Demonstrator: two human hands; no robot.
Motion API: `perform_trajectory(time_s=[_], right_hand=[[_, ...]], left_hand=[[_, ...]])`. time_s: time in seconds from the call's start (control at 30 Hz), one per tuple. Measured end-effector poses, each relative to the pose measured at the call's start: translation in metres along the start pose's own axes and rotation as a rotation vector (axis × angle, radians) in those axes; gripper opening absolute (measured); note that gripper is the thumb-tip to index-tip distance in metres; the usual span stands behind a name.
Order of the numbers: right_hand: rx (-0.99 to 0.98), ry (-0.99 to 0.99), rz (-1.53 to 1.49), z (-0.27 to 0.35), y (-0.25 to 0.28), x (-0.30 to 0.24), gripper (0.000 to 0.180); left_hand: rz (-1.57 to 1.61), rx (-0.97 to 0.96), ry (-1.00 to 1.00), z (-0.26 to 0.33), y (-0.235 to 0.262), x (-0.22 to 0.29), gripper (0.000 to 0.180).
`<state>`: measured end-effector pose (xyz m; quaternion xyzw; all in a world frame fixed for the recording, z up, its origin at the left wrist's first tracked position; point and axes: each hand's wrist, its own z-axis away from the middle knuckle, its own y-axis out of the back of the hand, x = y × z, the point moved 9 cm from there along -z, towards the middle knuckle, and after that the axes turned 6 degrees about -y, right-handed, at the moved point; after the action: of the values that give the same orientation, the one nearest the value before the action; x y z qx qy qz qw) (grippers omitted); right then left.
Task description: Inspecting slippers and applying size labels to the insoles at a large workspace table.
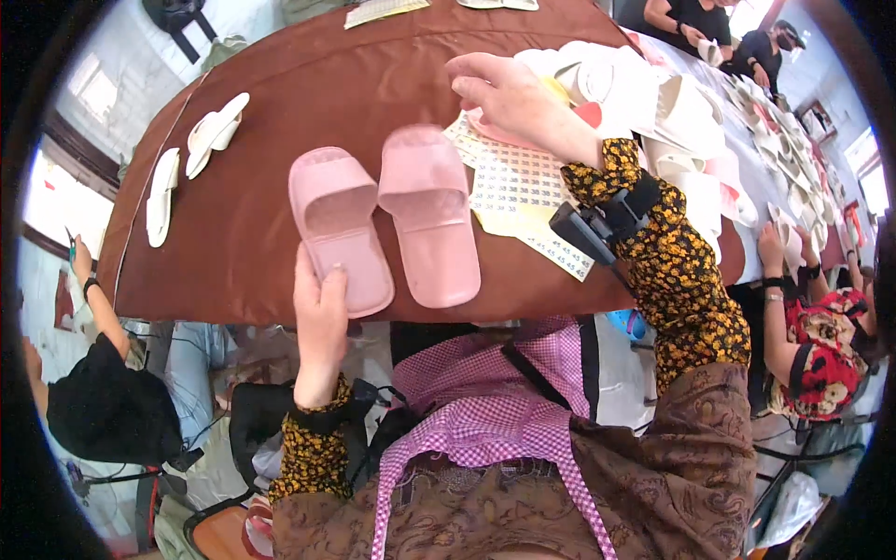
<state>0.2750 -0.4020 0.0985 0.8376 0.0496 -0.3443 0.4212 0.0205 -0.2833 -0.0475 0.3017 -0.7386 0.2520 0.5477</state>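
Note:
My left hand (317, 327) grips the heel end of a pink slipper (353, 269), thumb on its footbed and fingers around its outer side. A matching pink slipper (437, 257) stands close to its right, toe pointing away from me; its toe end is slightly blurred. No hand touches that second slipper. Past its toe, to the upper right, my right hand (509, 98) hovers with fingers stretched out and slightly bent, nothing visible in them. Beneath my right forearm lie yellowish sheets of small printed stickers (518, 182).
A brown cloth covers the table (252, 103). White slippers (215, 135) lie at the left edge. A heap of white and pink slippers (686, 117) rises at the right. Co-workers handle slippers along another table (747, 252); a person in black (117, 401) is at the left.

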Motion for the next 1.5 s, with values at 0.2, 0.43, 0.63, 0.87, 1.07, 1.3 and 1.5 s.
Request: perform_trajectory(time_s=[0.2, 0.43, 0.63, 0.87, 1.07, 1.3, 1.5], right_hand=[[-0.125, -0.072, -0.101, 0.042, -0.003, 0.027, 0.022], [-0.095, -0.122, -0.053, 0.111, -0.018, 0.048, 0.017], [-0.075, -0.111, 0.103, 0.12, -0.025, 0.051, 0.019], [0.02, -0.065, 0.15, 0.128, -0.031, 0.049, 0.018], [0.025, -0.024, 0.145, 0.132, -0.031, 0.05, 0.021], [0.027, -0.04, 0.114, 0.134, -0.03, 0.049, 0.02], [0.038, -0.027, 0.134, 0.134, -0.031, 0.048, 0.021]], left_hand=[[-0.87, 0.059, -0.409, 0.001, 0.006, 0.022, 0.06], [-0.885, -0.191, -0.416, 0.007, -0.053, 0.028, 0.053], [-1.048, -0.338, -0.701, 0.011, -0.107, 0.064, 0.045], [-0.987, -0.664, -0.713, 0.014, -0.168, 0.051, 0.045], [-0.979, -0.743, -0.566, 0.02, -0.16, 0.04, 0.064], [-0.826, -0.587, -0.562, 0.012, -0.148, 0.045, 0.064], [-0.914, -0.55, -0.682, 0.014, -0.163, 0.056, 0.056]])
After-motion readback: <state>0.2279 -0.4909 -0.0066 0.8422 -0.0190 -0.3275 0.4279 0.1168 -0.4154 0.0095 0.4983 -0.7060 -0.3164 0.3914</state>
